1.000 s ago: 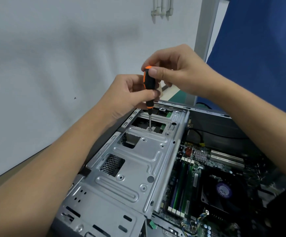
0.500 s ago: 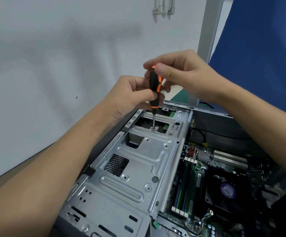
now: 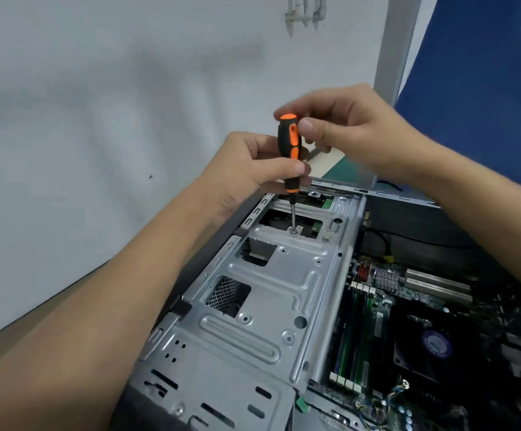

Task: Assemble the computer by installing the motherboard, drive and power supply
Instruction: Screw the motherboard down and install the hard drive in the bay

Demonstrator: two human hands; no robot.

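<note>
Drive cage [image 3: 268, 290] lies centre frame, with the motherboard [image 3: 377, 306] just at its 3 o'clock, lower inside the case. The screwdriver [image 3: 288, 150] stands near upright at the cage's 12 o'clock end, tip in a screw [image 3: 293, 230]. Left grip [image 3: 246, 169] wraps the handle from 9 o'clock, and right grip [image 3: 355, 132] caps its top from 2 o'clock. Memory sticks [image 3: 352, 331] lie between the cage and the fan [image 3: 433, 343].

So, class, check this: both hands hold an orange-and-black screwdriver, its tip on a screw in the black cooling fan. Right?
Not quite. In the head view the left hand and right hand hold the screwdriver, but its tip sits on a screw in the silver drive cage, not the fan.
</note>
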